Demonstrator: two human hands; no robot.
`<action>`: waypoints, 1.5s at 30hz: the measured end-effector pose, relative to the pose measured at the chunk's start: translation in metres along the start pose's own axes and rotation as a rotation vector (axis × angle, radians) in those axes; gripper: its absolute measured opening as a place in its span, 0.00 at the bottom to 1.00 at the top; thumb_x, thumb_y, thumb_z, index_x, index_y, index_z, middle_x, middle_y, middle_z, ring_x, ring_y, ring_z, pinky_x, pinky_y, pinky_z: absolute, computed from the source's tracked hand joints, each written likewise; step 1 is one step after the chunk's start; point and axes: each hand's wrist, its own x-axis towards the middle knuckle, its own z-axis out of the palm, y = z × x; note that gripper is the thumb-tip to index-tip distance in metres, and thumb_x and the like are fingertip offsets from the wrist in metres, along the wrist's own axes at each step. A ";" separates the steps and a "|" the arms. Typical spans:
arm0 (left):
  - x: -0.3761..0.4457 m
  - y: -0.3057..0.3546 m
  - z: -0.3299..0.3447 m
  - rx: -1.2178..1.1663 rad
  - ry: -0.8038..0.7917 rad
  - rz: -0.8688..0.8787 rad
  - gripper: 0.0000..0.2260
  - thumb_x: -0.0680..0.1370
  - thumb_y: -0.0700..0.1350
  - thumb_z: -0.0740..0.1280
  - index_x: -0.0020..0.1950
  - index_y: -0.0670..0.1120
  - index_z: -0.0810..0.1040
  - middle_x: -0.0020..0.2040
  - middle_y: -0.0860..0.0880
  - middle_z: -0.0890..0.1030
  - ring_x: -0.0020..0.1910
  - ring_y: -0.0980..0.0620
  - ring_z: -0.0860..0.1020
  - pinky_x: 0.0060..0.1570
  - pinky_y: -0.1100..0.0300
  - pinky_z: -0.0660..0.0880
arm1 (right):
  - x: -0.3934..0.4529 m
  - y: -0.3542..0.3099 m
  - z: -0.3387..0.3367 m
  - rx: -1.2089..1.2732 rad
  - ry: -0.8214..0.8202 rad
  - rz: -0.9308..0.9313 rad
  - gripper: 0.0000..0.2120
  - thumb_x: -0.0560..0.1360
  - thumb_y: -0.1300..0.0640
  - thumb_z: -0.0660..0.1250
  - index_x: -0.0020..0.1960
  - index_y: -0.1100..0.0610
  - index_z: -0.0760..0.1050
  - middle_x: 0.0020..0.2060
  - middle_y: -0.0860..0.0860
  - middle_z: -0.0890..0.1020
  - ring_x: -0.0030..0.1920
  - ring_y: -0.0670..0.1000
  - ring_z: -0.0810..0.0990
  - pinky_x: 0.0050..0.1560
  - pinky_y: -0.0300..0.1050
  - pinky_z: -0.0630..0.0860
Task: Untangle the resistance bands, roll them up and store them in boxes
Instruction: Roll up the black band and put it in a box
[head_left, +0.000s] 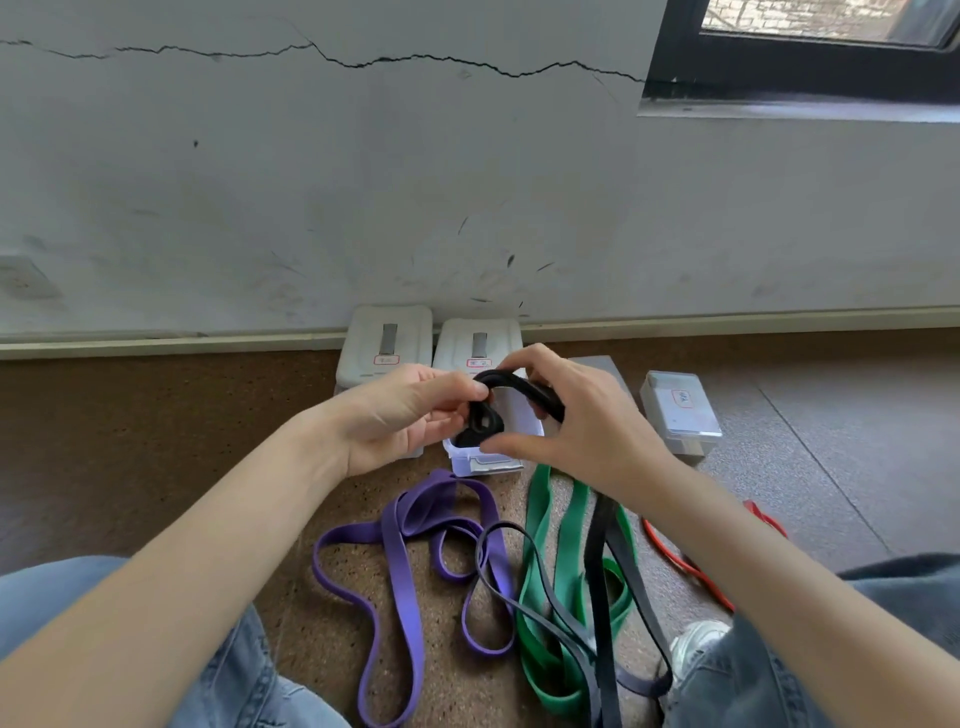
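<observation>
Both hands are up in front of the boxes, working the narrow black rubber resistance band (491, 415), which is partly coiled into a small tight roll. The left hand (400, 415) pinches that roll between thumb and curled fingers, likely so the turns don't spring open. The right hand (582, 431) has its fingers curled over the free black strap where it arches off the roll, thumb tip low near the coil, apparently feeding and tensioning the next wrap. The tail of the black band hangs from the right hand to the floor and trails across the wide green flat rubber band (540, 597), so it isn't fully rolled yet. The roll sits just above the open clear plastic box with a bluish rim (485, 462), probably placed there to drop the finished coil straight in. Two closed white lidded boxes (387, 343) stand against the wall behind, and a small clear lidded box with a red label (680, 410) sits off to the right. The purple flat rubber band (400, 571) lies in loose loops on the brown speckled floor (156, 441), a thin dark loop crossing it and the green one. The thin red rubber band (691, 566) lies on the right, partly hidden by the forearm. Those three still wait for rolling.
</observation>
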 end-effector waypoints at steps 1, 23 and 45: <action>0.000 -0.001 0.001 -0.008 -0.007 -0.012 0.04 0.64 0.44 0.71 0.33 0.45 0.85 0.37 0.48 0.84 0.35 0.60 0.81 0.35 0.71 0.77 | -0.001 0.000 0.000 0.004 0.011 -0.006 0.25 0.65 0.44 0.75 0.56 0.53 0.72 0.35 0.34 0.68 0.33 0.33 0.68 0.34 0.28 0.62; -0.016 0.007 0.006 0.699 -0.125 0.121 0.07 0.71 0.44 0.73 0.47 0.54 0.82 0.41 0.51 0.84 0.42 0.57 0.81 0.42 0.71 0.74 | -0.007 -0.001 -0.010 0.004 -0.183 -0.158 0.16 0.73 0.57 0.70 0.60 0.47 0.78 0.44 0.47 0.84 0.39 0.43 0.80 0.43 0.40 0.79; -0.007 -0.003 0.015 0.727 0.254 0.338 0.09 0.71 0.40 0.73 0.48 0.50 0.79 0.44 0.52 0.83 0.43 0.60 0.80 0.48 0.67 0.76 | 0.000 0.005 0.006 0.234 0.024 0.179 0.17 0.69 0.64 0.72 0.56 0.53 0.78 0.46 0.48 0.82 0.43 0.42 0.79 0.47 0.34 0.77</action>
